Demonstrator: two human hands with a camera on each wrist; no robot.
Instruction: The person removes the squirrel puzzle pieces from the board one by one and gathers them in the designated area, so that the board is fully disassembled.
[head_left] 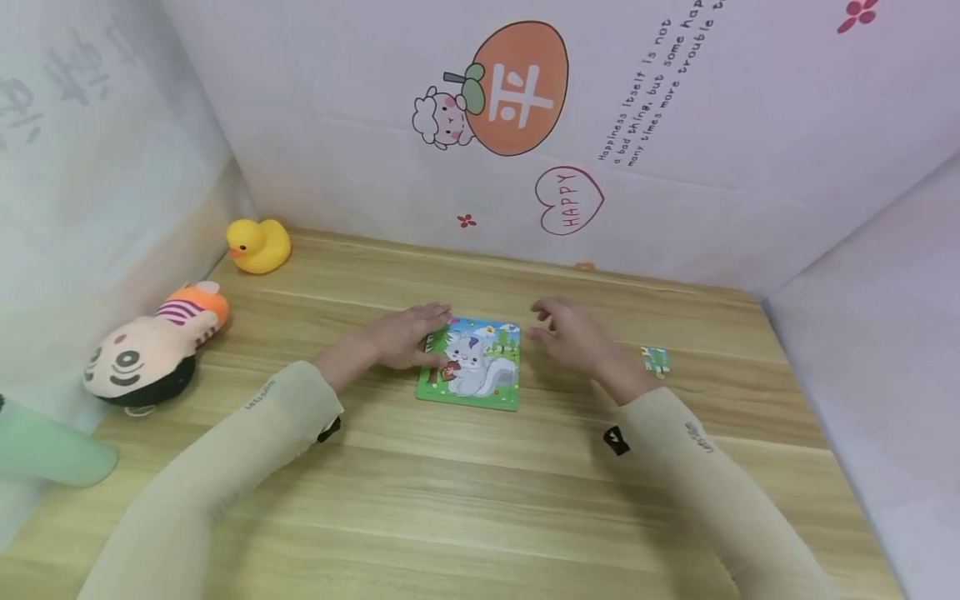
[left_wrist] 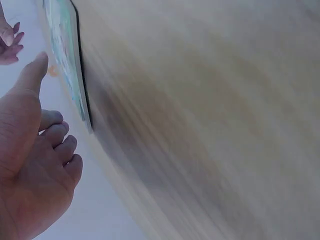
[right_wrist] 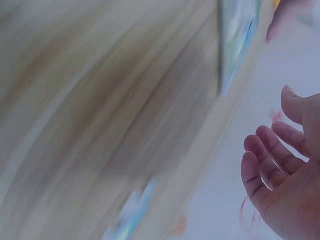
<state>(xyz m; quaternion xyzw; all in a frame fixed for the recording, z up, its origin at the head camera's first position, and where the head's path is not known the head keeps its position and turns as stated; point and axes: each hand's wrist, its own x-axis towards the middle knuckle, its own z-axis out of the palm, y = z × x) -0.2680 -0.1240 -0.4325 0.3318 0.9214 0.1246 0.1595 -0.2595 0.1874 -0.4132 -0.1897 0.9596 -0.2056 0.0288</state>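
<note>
A square jigsaw puzzle (head_left: 480,375) with a grey squirrel picture and a green border lies flat on the table; its edge also shows in both wrist views. My left hand (head_left: 401,337) is at its left side, fingers extended and thumb over the picture; the head view does not settle whether it touches. Just off the puzzle's right edge hovers my right hand (head_left: 573,333), its fingers loosely bent and nothing in them. In the right wrist view that palm (right_wrist: 290,175) is bare. A few joined puzzle pieces (head_left: 656,360) lie farther right, beyond the right wrist.
A yellow rubber duck (head_left: 259,246) sits at the table's back left corner. In front of it lie a stuffed doll (head_left: 153,350) and a pale green cylinder (head_left: 52,446). White printed walls (head_left: 675,217) bound the wooden table (head_left: 450,500) at the back and sides.
</note>
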